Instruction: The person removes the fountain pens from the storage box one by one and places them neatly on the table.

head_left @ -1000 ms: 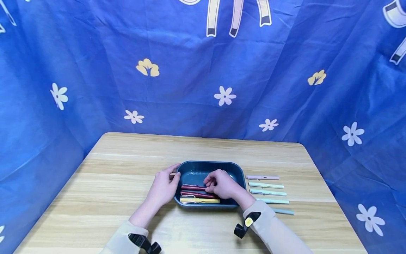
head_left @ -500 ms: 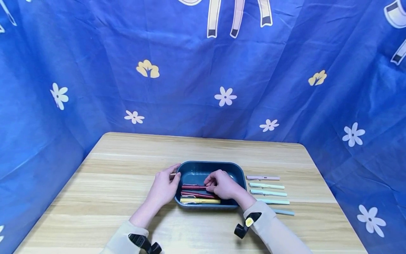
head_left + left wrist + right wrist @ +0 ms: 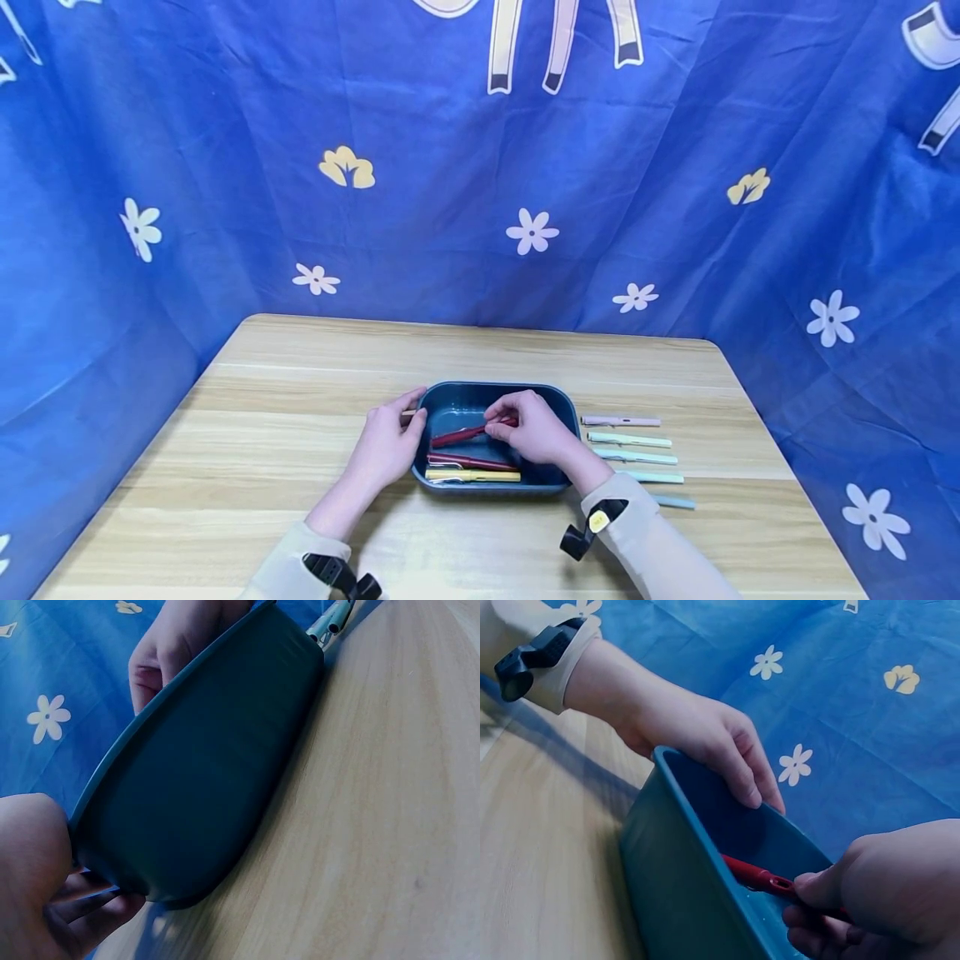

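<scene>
1. Two hands work at the box (image 3: 491, 384) on the desk (image 3: 300, 358): the left hand (image 3: 386, 442) at its end wall, the right hand (image 3: 534, 427) over the inside.
2. The right fingers are closed in a pinch on a red pen (image 3: 459, 436), thumb against fingertips, with the cap end free and pointing left. The pen lies aslant within the box; whether its far end touches the floor, I cannot tell.
3. The left fingers are bent round the box's end, thumb at the rim and the others outside, spread only as far as the wall needs.
4. Nearer the person in the box lie the other red pen (image 3: 474, 462) and a yellow pen (image 3: 472, 475), side by side, clips to the left.
5. Right of the box, on the desk, sit a lilac pen (image 3: 622, 421), three pale green pens (image 3: 636, 457) and a blue pen (image 3: 675, 502), partly behind the right wrist.
6. I'd judge the pen light, stiff and smooth, apt to roll; a pinch near mid-barrel should balance it. The box looks rigid and glossy, best steadied by its rim.
</scene>
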`<action>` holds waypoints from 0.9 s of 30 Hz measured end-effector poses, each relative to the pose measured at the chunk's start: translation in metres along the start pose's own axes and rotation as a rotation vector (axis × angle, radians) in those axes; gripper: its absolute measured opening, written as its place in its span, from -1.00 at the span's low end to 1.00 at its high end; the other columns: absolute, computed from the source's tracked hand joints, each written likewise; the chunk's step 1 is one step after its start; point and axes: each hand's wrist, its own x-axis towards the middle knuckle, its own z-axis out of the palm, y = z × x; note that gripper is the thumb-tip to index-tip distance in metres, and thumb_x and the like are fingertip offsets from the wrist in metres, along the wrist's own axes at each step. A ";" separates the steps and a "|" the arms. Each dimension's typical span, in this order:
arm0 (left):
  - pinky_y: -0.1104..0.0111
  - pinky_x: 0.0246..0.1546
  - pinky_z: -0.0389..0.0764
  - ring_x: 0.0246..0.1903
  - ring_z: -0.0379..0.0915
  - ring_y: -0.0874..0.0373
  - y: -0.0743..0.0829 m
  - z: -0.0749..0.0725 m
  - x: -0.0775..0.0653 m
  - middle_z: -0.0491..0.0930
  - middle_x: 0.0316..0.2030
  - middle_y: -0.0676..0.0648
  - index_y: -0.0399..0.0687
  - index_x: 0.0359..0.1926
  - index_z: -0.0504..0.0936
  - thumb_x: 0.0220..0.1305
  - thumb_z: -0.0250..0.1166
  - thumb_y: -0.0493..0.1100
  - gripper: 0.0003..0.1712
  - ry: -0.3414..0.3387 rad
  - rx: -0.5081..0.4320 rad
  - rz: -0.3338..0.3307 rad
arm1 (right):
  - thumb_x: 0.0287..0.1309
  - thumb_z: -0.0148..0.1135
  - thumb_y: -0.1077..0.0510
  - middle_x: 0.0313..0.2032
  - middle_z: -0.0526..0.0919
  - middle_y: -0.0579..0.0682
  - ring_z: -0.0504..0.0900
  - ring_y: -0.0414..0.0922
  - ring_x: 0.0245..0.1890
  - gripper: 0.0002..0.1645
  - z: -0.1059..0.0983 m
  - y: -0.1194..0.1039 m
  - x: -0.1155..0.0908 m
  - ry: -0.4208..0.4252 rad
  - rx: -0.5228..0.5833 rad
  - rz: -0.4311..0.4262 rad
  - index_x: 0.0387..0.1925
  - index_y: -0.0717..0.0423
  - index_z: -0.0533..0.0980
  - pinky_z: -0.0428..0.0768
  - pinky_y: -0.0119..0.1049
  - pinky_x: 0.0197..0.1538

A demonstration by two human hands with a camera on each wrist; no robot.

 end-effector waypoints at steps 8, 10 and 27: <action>0.02 0.10 0.72 -0.01 0.74 -0.11 0.002 0.001 -0.003 0.71 0.07 -0.30 -0.29 0.37 0.57 0.54 0.24 -0.24 -0.54 -0.004 0.000 -0.007 | 0.36 0.46 0.15 -0.32 0.74 -0.18 0.67 -0.17 -0.36 -0.96 -0.007 -0.004 -0.008 0.057 0.022 0.004 -0.22 0.01 0.77 0.71 -0.30 -0.24; 0.02 0.10 0.72 -0.01 0.74 -0.11 0.002 0.001 -0.004 0.71 0.08 -0.30 -0.29 0.37 0.57 0.54 0.24 -0.24 -0.54 -0.005 0.001 -0.008 | 0.35 0.47 0.14 -0.32 0.75 -0.17 0.67 -0.16 -0.36 -0.96 -0.010 -0.006 -0.010 0.069 0.032 -0.003 -0.23 0.01 0.78 0.72 -0.29 -0.24; 0.01 0.09 0.72 -0.01 0.74 -0.11 0.005 0.003 -0.008 0.70 0.10 -0.31 -0.28 0.37 0.58 0.54 0.23 -0.24 -0.54 0.009 0.009 -0.017 | 0.30 0.52 0.13 -0.25 0.78 -0.03 0.60 -0.02 -0.45 -0.89 -0.048 -0.016 -0.046 0.116 0.188 0.016 -0.17 0.03 0.80 0.66 -0.37 -0.36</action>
